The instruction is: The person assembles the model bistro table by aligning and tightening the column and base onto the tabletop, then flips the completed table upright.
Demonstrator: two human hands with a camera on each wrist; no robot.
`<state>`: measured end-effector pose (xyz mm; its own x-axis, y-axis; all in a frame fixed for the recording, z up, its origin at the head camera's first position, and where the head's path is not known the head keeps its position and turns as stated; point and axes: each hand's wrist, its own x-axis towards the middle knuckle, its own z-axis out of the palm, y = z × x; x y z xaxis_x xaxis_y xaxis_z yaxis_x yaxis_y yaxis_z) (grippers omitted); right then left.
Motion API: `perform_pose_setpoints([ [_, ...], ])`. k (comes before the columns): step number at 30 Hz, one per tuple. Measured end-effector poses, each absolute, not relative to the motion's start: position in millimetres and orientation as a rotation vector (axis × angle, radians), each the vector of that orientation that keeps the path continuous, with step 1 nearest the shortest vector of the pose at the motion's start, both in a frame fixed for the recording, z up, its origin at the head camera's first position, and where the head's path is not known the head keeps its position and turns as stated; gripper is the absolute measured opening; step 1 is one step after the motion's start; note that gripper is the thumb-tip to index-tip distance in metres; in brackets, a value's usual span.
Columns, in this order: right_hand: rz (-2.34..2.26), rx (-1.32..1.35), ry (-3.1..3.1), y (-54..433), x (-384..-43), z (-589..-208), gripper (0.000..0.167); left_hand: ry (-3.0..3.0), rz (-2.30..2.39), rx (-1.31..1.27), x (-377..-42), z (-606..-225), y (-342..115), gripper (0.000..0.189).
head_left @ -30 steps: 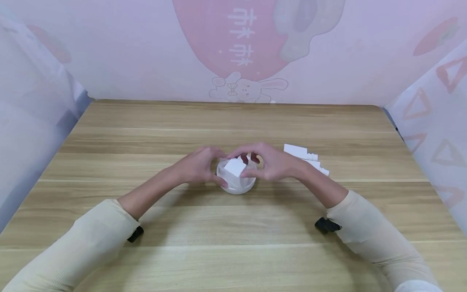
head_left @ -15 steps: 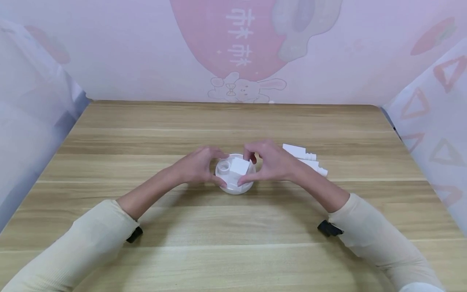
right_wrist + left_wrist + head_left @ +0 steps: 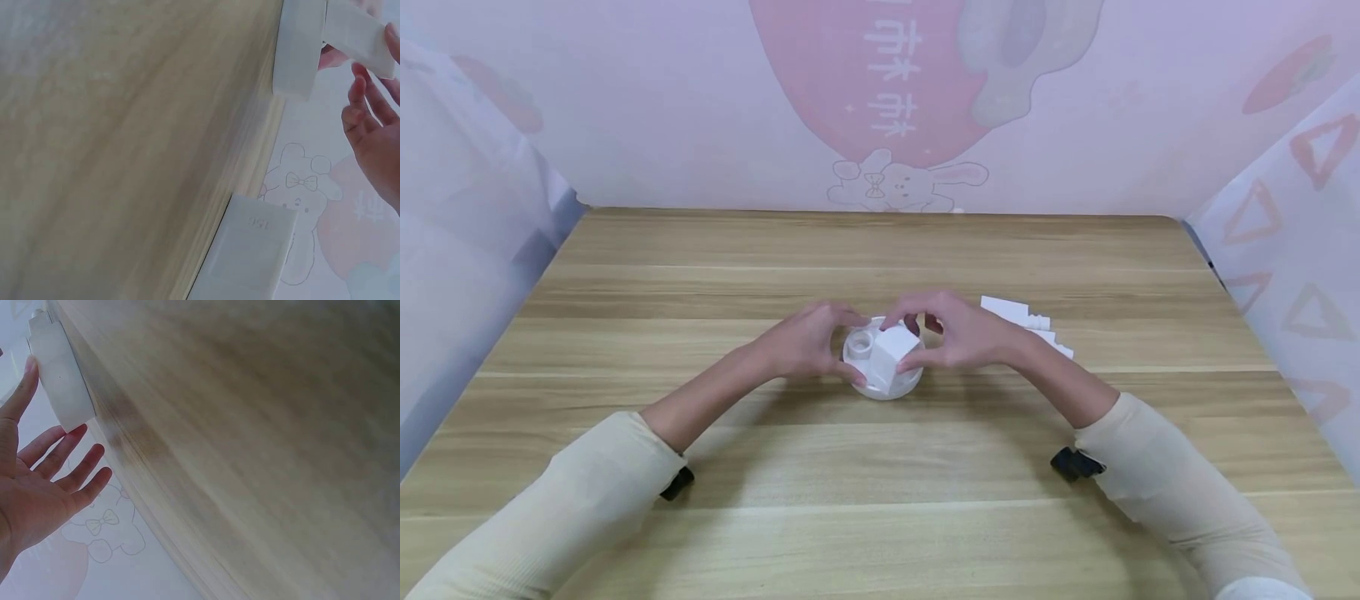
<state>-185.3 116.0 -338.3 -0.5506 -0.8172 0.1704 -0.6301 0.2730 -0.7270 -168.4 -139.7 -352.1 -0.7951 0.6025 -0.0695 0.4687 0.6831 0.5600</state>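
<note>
A white round base (image 3: 880, 394) stands on the table, a small raised ring (image 3: 859, 343) on the left of its top. My left hand (image 3: 812, 342) holds the base's left side between thumb and fingers; in the left wrist view the fingertips touch the base's edge (image 3: 59, 375). Over the right half of the base, my right hand (image 3: 958, 333) pinches a white block-shaped piece (image 3: 895, 354) with a flat top, tilted. The right wrist view shows this piece (image 3: 359, 37) leaning above the base (image 3: 299, 50). Whether its lower end touches the base cannot be told.
Two white rectangular pieces with narrow stepped necks, one farther (image 3: 1004, 310) and one nearer (image 3: 1056, 342), lie on the wooden table (image 3: 880, 475) beyond my right wrist. One piece (image 3: 247, 250) bears small raised marks. A printed curtain (image 3: 700, 125) rises behind the table.
The right hand first moved right, uncovering the ring, then slightly back left. The white piece has shifted right and now tilts, showing more of its side. The left hand stays at the base.
</note>
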Motion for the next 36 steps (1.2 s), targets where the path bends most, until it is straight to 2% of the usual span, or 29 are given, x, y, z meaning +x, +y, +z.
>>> perform_pose_setpoints([
  [3,-1.150,-1.370,2.394,113.1,-181.9,-339.5,0.033,2.645,0.781,0.846,-168.4,-352.0,-140.1,0.082],
  [9,-0.983,-1.528,2.662,104.7,-169.6,-342.7,0.045,2.648,0.786,0.831,-168.1,-351.1,-140.8,0.082],
  [14,-0.935,-1.454,2.630,106.6,-165.8,-339.5,0.046,2.658,0.773,0.822,-167.5,-350.8,-140.4,0.081],
  [19,-1.017,-1.373,2.360,118.0,-172.8,-333.9,0.055,2.666,0.749,0.807,-167.5,-351.0,-139.7,0.082],
  [26,-1.109,-1.403,2.262,123.8,-180.6,-334.3,0.043,2.664,0.750,0.804,-167.7,-350.1,-139.3,0.082],
  [36,-0.923,-1.614,2.606,107.6,-166.0,-341.1,0.045,2.661,0.768,0.821,-168.3,-353.0,-139.2,0.081],
])
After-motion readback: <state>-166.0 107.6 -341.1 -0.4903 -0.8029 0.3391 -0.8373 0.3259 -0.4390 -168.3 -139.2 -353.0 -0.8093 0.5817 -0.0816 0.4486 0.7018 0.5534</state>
